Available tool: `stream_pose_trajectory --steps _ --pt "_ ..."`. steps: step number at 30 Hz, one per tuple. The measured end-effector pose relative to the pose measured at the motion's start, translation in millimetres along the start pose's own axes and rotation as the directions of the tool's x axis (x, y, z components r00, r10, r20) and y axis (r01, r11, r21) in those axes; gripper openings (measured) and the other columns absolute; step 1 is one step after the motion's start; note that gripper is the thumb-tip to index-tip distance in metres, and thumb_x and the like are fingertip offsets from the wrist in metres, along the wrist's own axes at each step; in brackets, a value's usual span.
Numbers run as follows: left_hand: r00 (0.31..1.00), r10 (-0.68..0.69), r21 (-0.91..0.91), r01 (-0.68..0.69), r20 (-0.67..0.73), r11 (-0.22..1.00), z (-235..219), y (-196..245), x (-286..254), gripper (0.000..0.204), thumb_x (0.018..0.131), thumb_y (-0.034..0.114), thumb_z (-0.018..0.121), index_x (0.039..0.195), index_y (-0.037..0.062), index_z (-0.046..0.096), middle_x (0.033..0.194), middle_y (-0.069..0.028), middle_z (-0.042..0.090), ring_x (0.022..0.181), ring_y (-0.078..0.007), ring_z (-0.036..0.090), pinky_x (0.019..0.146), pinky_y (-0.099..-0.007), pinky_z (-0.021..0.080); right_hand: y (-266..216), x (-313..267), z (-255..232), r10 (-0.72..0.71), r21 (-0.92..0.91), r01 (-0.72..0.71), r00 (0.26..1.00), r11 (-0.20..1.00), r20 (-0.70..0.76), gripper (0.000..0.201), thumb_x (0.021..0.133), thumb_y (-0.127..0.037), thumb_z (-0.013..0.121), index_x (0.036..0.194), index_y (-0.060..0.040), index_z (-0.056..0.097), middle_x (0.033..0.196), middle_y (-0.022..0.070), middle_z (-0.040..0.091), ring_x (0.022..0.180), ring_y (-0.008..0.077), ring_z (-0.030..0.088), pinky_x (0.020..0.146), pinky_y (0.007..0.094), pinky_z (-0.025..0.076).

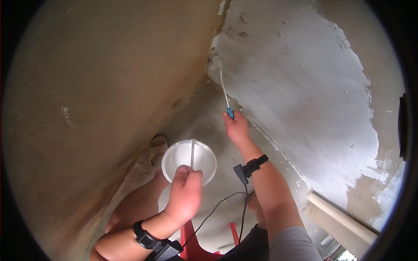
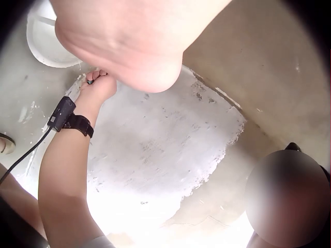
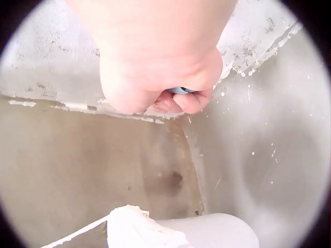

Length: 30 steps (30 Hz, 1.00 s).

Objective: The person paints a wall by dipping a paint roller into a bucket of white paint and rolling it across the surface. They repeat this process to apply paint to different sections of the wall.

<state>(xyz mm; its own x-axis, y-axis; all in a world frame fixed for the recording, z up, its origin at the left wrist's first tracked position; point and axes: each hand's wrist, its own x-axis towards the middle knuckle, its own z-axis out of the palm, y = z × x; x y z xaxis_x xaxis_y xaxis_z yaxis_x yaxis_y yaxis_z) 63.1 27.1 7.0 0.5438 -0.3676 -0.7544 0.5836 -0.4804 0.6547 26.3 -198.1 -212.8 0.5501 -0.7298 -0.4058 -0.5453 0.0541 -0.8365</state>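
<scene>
In the head view, my right hand grips the blue handle of a long thin tool. Its small whitish end is at the wall corner, too blurred to identify. Only a bit of blue handle shows between the curled fingers in the right wrist view. My left hand is curled round a pale strip crossing the mouth of a white bucket; whether the strip is a handle or a stick, I cannot tell.
A white-coated patch with ragged edges covers the right wall. The brown wall rises at left. A sandalled foot, a red seat, dark cables and a pale pipe are lower down.
</scene>
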Motion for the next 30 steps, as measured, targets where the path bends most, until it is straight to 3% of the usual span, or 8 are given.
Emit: stream_pose_trajectory --steps 4,7,9,12,15,18,24,30 --pt "1.000 0.010 0.017 -0.011 0.015 1.000 12 -8 -7 0.022 0.097 0.024 0.051 0.090 0.0029 0.049 0.074 -0.0032 0.051 0.069 -0.0115 0.047 0.063 -0.0279 0.042 6 -27 -36 0.001 -0.032 -0.001 1.000 0.999 -0.020 0.035 0.094 -0.032 0.067 0.085 0.0013 0.061 0.065 0.0112 0.060 0.060 0.0210 0.056 0.060 0.0380 0.046" --pt "0.999 0.020 0.024 -0.021 0.037 0.999 25 -14 -19 0.024 0.096 0.025 0.053 0.092 0.0014 0.051 0.077 -0.0038 0.052 0.072 -0.0119 0.048 0.064 -0.0281 0.042 44 -50 -65 -0.093 -0.093 0.086 0.993 0.992 -0.079 0.031 0.099 -0.029 0.065 0.080 -0.0073 0.053 0.060 -0.0018 0.050 0.046 0.0088 0.043 0.042 0.0285 0.034" --pt "0.998 0.033 0.013 -0.034 0.047 0.999 32 -20 -30 0.023 0.096 0.026 0.052 0.093 0.0027 0.052 0.076 -0.0026 0.052 0.068 -0.0114 0.047 0.062 -0.0273 0.041 57 -72 -89 0.138 0.161 -0.144 0.989 0.976 0.046 0.028 0.099 -0.027 0.064 0.080 -0.0088 0.052 0.059 -0.0036 0.047 0.046 0.0077 0.040 0.041 0.0277 0.030" --pt "0.988 0.123 0.071 -0.130 0.091 0.989 43 -25 -47 0.026 0.096 0.026 0.053 0.098 0.0002 0.053 0.083 -0.0045 0.054 0.077 -0.0130 0.050 0.069 -0.0285 0.043 69 -113 -120 0.191 0.142 -0.185 0.981 0.972 -0.029 0.028 0.099 -0.026 0.064 0.080 -0.0098 0.052 0.059 -0.0048 0.044 0.046 0.0068 0.038 0.040 0.0272 0.028" --pt "0.985 0.096 0.083 -0.109 0.145 0.991 54 -26 -61 0.028 0.096 0.026 0.053 0.099 -0.0017 0.053 0.088 -0.0067 0.056 0.085 -0.0148 0.051 0.075 -0.0304 0.045 107 -142 -157 0.201 0.073 -0.193 0.972 0.978 -0.119 0.035 0.094 -0.031 0.069 0.077 -0.0031 0.058 0.060 0.0026 0.056 0.052 0.0127 0.049 0.049 0.0324 0.040" --pt "0.986 0.057 0.075 -0.070 0.156 0.995 63 -37 -71 0.029 0.095 0.026 0.053 0.098 -0.0026 0.053 0.089 -0.0081 0.056 0.085 -0.0157 0.052 0.076 -0.0319 0.046 139 -166 -182 0.127 -0.042 -0.136 0.978 0.990 -0.168 0.031 0.094 -0.030 0.069 0.081 -0.0038 0.059 0.061 0.0022 0.057 0.052 0.0120 0.051 0.048 0.0319 0.041" --pt "0.984 0.091 0.115 -0.109 0.152 0.987 66 -46 -79 0.029 0.095 0.026 0.053 0.096 -0.0021 0.053 0.088 -0.0086 0.056 0.085 -0.0164 0.052 0.078 -0.0327 0.046 135 -186 -172 0.253 -0.054 -0.254 0.967 0.966 -0.026 0.026 0.097 -0.030 0.065 0.089 -0.0058 0.060 0.063 0.0030 0.058 0.050 0.0125 0.052 0.048 0.0302 0.042" --pt "0.988 0.051 0.115 -0.068 0.149 0.991 59 -45 -62 0.024 0.096 0.024 0.055 0.095 0.0003 0.053 0.086 -0.0057 0.054 0.083 -0.0140 0.050 0.077 -0.0300 0.044 147 -135 -116 0.332 0.104 -0.331 0.943 0.938 0.012 0.026 0.097 -0.029 0.064 0.091 -0.0044 0.061 0.065 0.0066 0.059 0.054 0.0169 0.054 0.052 0.0338 0.045"
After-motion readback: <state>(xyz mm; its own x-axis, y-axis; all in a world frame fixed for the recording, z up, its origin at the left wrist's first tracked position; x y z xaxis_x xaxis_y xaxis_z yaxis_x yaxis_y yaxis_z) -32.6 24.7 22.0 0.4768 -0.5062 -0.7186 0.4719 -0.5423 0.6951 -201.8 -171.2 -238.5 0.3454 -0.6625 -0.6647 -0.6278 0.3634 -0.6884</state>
